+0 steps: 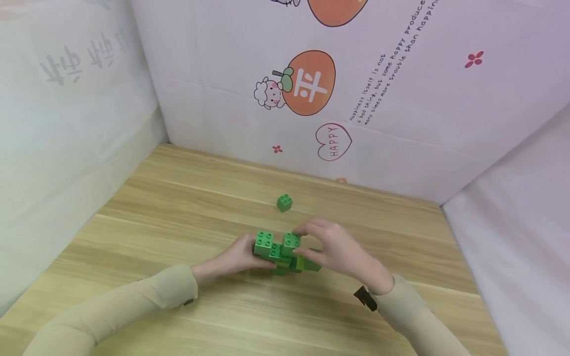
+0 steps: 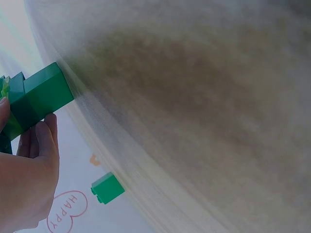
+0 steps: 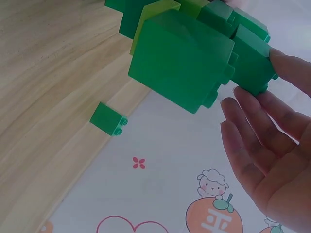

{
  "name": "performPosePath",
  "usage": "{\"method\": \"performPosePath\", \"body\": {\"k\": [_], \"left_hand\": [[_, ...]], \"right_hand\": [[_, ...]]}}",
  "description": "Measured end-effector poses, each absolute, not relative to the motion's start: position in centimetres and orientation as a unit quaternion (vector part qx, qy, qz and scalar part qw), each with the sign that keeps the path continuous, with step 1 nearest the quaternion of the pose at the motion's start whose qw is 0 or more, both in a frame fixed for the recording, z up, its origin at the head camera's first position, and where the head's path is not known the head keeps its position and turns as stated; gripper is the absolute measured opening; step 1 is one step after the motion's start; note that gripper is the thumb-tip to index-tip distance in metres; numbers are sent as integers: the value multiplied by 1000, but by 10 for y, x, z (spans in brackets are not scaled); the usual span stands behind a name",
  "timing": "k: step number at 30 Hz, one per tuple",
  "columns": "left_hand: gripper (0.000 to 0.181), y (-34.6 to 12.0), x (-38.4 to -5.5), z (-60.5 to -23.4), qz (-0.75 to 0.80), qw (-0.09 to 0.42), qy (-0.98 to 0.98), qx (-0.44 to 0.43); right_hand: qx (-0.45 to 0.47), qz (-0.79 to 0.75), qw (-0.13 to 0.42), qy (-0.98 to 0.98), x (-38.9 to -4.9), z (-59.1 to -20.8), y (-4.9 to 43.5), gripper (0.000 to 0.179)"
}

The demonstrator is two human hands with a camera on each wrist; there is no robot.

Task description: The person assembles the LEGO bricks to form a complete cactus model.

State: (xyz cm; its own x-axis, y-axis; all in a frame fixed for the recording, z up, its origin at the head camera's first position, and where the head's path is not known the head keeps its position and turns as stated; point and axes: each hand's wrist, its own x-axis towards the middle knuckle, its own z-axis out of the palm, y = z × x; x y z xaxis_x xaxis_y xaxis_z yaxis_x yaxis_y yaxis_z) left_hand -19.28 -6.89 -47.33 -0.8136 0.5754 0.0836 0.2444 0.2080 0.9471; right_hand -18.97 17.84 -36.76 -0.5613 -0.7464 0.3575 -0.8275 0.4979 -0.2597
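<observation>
Near the middle of the table, my left hand (image 1: 240, 254) grips the left end of a cluster of joined green building blocks (image 1: 276, 252), some dark and some lime green. With thumb and fingertips, my right hand (image 1: 337, 247) pinches a square green block (image 1: 291, 241) on top of the cluster. In the right wrist view that block (image 3: 252, 60) sits against the others, studs outward; whether it is pressed fully down I cannot tell. The left wrist view shows the cluster's smooth underside (image 2: 46, 92) above the fingers. A loose green block (image 1: 284, 202) stands behind the cluster.
The wood-grain table (image 1: 213, 198) is walled at the back by a printed white cloth (image 1: 222, 99). More cloth hangs on the left (image 1: 80, 123) and right (image 1: 525, 207) sides.
</observation>
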Motion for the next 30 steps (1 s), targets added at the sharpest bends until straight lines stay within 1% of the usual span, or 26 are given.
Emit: {"method": "performPosePath", "body": {"k": [10,20,30], "left_hand": [[45,-70,-191,-471,571,151,762,264],[44,-78,-188,-465,578,159,768,225],[43,-79,-186,-462,592,157,760,218]], "right_hand": [[464,180,118,-859,-187,-374,174,35],[447,179,104,-870,-184,-375,169,34],[447,183,109,-869,-183,-378,169,34]]}}
